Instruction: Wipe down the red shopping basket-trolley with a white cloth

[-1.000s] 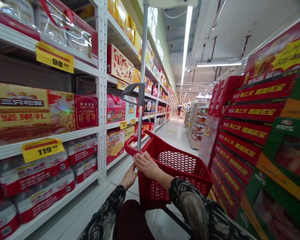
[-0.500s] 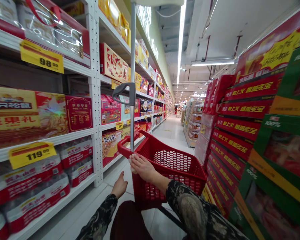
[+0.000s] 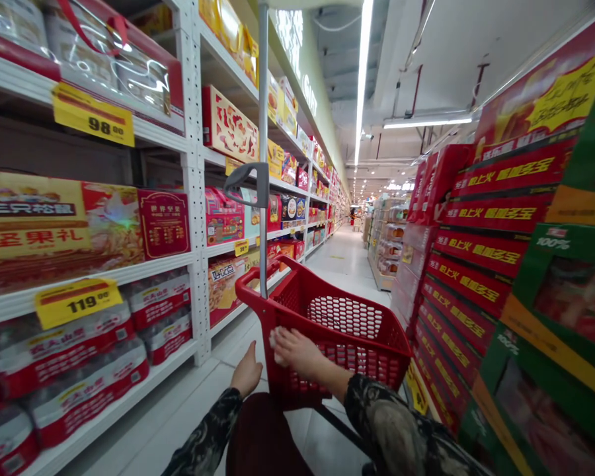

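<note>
Pressed against the side wall of a red plastic shopping basket cart (image 3: pixel 290 304) is my right hand (image 3: pixel 300 354). Its fingers lie over a crumpled white tissue (image 3: pixel 276 344), partly hidden under them; whether it is paper or cloth is hard to tell. My left hand (image 3: pixel 248 373) hangs to the left of the basket, apart from it, with the thumb stretched upward and nothing seen in it. The other fingers are partly hidden. A metal pole with a grey pull handle (image 3: pixel 260 185) rises upright from the basket's near left corner.
White shelves (image 3: pixel 198 198) on the left hold gift boxes, snack packs and bottled drinks with yellow price tags (image 3: pixel 79 303). Stacked red cartons (image 3: pixel 471 277) and green boxes (image 3: pixel 540 297) stand close on the right. A tiled aisle (image 3: pixel 344 254) runs ahead between them.
My right hand has slid down from just below the basket's rim to lower on its side, taking the tissue along. My left hand has shifted slightly right and down.
</note>
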`<action>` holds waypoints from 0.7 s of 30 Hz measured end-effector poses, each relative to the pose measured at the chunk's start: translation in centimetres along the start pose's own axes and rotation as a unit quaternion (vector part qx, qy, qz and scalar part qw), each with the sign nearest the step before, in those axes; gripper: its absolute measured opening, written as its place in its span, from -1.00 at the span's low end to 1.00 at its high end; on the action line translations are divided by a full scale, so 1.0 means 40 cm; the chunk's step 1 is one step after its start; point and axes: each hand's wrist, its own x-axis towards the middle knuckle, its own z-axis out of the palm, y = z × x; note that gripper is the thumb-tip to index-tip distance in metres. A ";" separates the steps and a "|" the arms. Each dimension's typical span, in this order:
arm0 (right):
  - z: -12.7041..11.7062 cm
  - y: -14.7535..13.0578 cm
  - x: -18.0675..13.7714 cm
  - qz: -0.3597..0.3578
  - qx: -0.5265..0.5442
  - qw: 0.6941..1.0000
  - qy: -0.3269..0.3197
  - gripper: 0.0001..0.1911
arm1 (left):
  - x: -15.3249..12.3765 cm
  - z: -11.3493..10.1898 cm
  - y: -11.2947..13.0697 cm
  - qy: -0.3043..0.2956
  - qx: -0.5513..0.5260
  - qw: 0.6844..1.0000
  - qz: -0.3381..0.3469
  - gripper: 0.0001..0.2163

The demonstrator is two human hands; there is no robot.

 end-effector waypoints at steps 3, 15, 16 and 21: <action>-0.036 0.029 0.025 0.053 -0.013 0.998 0.026 -0.56 | -0.025 0.001 0.025 0.029 0.034 0.999 0.017 -0.38; 0.043 -0.012 -0.121 0.051 0.007 0.999 -0.013 -0.63 | -0.121 0.107 0.096 0.021 0.169 0.974 0.152 -0.34; 0.024 -0.002 -0.114 0.057 0.008 0.998 0.004 -0.62 | -0.122 0.106 0.102 0.031 0.173 0.972 0.158 -0.35; -0.050 0.063 -0.102 0.128 -0.011 0.988 0.090 -0.57 | -0.124 0.093 0.150 0.090 0.206 0.950 0.217 -0.38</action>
